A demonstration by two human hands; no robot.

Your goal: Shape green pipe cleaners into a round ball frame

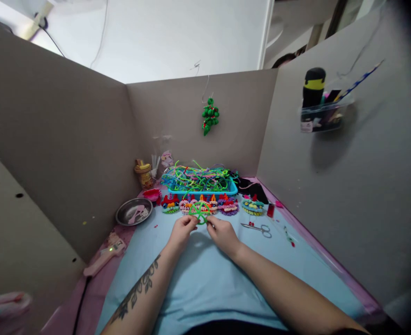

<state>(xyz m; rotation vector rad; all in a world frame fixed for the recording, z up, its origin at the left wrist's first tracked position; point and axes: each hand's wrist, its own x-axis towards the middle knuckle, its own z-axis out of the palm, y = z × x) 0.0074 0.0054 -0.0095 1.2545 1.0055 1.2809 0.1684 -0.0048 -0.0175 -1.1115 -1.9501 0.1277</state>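
Observation:
Between both hands is a bright green pipe cleaner shape (200,209), bent into crossing loops and held above the light blue cloth. My left hand (184,229) pinches its lower left side. On the lower right side, the fingers of my right hand (222,232) are closed around the same shape. Just behind it sits a row of colourful fuzzy pipe cleaner figures (228,205), partly covered by the green loops. A pair of scissors (259,229) lies to the right of my right hand.
A blue basket (205,193) heaped with loose pipe cleaners stands at the back. On the left are a metal bowl (124,213) and a pink glue gun (105,256) with its cord. Grey panels enclose the table; a green ornament (210,116) hangs behind, and a caddy (322,116) on the right.

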